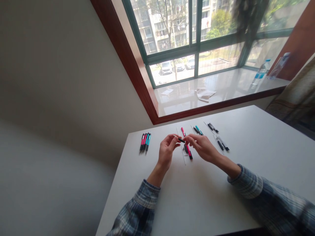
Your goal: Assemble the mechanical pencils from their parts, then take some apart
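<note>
My left hand (pixel 167 149) pinches a short black pen part (pixel 181 140) with a thin pale tip, held slantwise above the table. Close against its other end are the bent fingertips of my right hand (pixel 203 147), which seem to grip it too. Beneath the hands lie a pink pen barrel with a black end (pixel 189 153), small loose pen pieces and a thin white refill (pixel 183 157). A pink pen piece (pixel 183 131) shows just beyond my fingers. What my right fingertips hold is partly hidden.
Several assembled pink, black and teal pens (pixel 145 142) lie in a row at the left of the white table (pixel 197 193). Teal and black pen parts (pixel 198 130) and clear and black ones (pixel 223 144) lie farther right. A bottle (pixel 261 72) stands on the windowsill.
</note>
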`<state>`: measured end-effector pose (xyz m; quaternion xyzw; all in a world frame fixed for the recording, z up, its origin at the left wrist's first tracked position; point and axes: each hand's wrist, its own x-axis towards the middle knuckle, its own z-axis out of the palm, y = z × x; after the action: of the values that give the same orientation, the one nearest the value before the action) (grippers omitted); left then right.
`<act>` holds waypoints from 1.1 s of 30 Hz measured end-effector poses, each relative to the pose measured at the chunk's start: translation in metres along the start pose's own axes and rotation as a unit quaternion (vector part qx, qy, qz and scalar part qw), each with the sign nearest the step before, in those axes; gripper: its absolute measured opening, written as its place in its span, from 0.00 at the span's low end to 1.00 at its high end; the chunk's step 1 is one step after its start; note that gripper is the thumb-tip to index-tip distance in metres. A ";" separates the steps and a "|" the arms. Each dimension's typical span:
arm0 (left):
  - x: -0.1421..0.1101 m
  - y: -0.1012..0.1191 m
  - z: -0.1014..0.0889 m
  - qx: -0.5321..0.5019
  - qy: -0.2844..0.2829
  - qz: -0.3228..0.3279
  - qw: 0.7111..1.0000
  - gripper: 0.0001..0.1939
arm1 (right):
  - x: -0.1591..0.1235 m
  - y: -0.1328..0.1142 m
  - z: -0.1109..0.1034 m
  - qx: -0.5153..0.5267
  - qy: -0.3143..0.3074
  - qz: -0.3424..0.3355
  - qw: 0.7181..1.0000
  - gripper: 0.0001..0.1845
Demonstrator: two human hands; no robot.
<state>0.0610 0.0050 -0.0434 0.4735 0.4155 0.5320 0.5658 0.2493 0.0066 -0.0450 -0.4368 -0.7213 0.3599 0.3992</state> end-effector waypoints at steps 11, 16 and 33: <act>0.003 0.006 -0.023 0.068 0.111 0.011 0.991 0.10 | 0.019 0.001 -0.017 -0.125 0.066 -0.004 0.990 0.10; 0.002 0.011 -0.026 0.080 0.130 0.013 0.988 0.10 | 0.040 -0.022 -0.009 -0.228 0.001 -0.060 0.972 0.06; 0.001 0.011 -0.038 0.066 0.172 0.036 0.982 0.04 | 0.082 0.009 0.015 -0.298 -0.036 -0.035 0.953 0.14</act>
<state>0.0222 0.0090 -0.0405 0.4260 0.5235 0.5970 0.4337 0.2143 0.0826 -0.0372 -0.4969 -0.8245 0.1298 0.2374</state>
